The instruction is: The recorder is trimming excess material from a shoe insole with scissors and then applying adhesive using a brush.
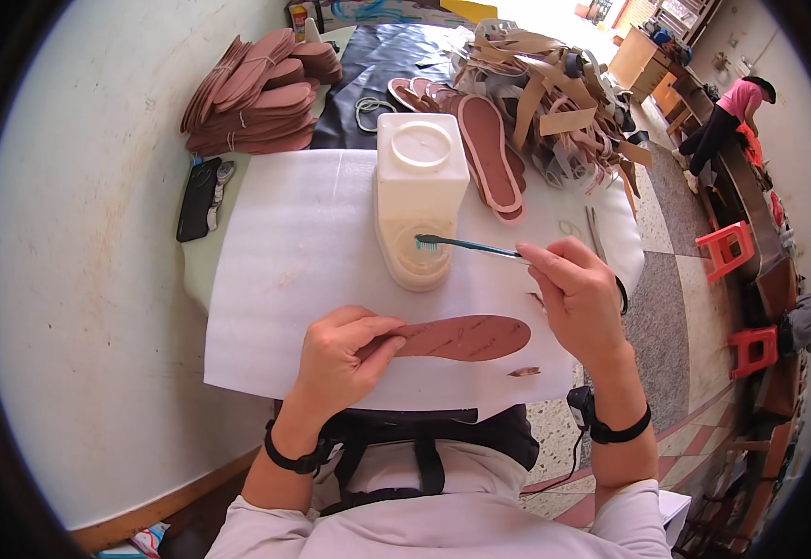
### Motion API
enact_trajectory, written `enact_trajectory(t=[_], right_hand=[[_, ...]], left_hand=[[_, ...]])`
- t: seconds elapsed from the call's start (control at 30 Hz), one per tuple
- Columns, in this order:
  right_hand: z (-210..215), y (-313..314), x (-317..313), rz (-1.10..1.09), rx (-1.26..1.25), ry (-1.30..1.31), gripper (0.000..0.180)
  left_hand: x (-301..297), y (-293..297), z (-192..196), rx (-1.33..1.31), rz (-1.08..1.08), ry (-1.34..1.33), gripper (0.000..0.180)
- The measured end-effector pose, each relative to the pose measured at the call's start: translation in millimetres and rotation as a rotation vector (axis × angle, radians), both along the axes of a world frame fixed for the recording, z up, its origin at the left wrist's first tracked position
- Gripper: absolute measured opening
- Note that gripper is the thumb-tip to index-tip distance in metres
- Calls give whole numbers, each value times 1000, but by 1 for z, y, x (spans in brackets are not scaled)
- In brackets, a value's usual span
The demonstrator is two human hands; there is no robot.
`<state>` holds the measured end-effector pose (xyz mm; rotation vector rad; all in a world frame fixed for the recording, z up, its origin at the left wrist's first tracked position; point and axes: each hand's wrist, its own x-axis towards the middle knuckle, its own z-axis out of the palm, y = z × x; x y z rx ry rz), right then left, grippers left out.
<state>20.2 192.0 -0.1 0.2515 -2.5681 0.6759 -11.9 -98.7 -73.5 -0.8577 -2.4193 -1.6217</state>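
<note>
Left hand (345,349) covers insole (466,337) heel (thumb on top).

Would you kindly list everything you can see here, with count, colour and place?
insole: one, reddish-brown, flat on the white sheet, near end pinched by the left hand
brush: one, teal handle, bristles over the jug's opening
jug: one, cream plastic, lying on the sheet
white sheet: one, covering the table
insole stacks: several bundles, brown, far left
pink-rimmed soles: a few, beyond the jug
strap pile: one heap, tan, far right
phone: one, black, left edge
stools: two, red, right floor
left hand: on insole
right hand: holding brush
</note>
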Motion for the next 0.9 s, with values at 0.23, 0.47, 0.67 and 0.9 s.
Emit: enact_trajectory(t=[0.23, 0.47, 0.67, 0.9], right_hand=[[-3, -1, -2, -16, 120, 47, 24], [-4, 4, 4, -24, 18, 1, 20], [-2, 7, 8, -15, -51, -85, 18], [-6, 9, 13, -27, -175, -85, 16]], left_hand=[[1, 0, -2, 10, 5, -7, 21], [0, 0, -3, 4, -1, -9, 21], [1, 0, -1, 7, 1, 1, 21], [0, 2, -4, 29, 0, 15, 20]])
